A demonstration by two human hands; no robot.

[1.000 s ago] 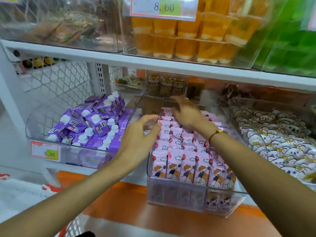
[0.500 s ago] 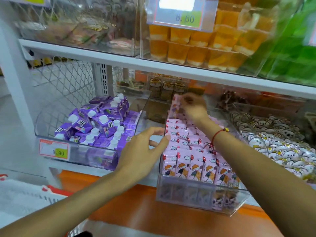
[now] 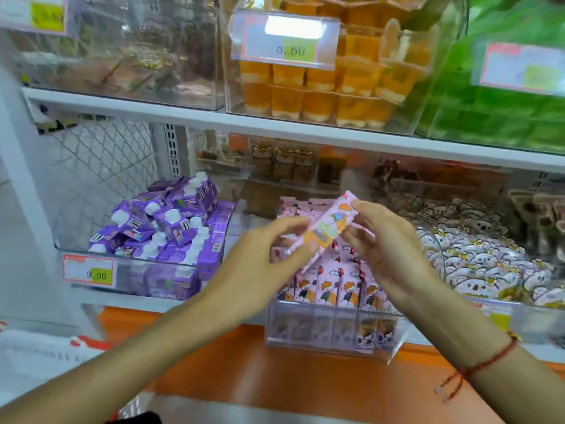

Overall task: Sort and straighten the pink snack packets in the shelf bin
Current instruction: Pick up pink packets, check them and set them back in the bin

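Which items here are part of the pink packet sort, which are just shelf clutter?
In the job:
- pink packet, held between left hand and right hand
- rows of pink packets
- clear bin holding them

Bystanders:
- purple cartons
- white character packets
- orange jelly cups
- price tag

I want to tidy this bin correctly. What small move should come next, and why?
Probably turn the pink snack packet upright and lower it into the clear bin. Both the left hand and right hand hold it tilted above the bin, while the front-row packets stand upright, pictures facing forward.
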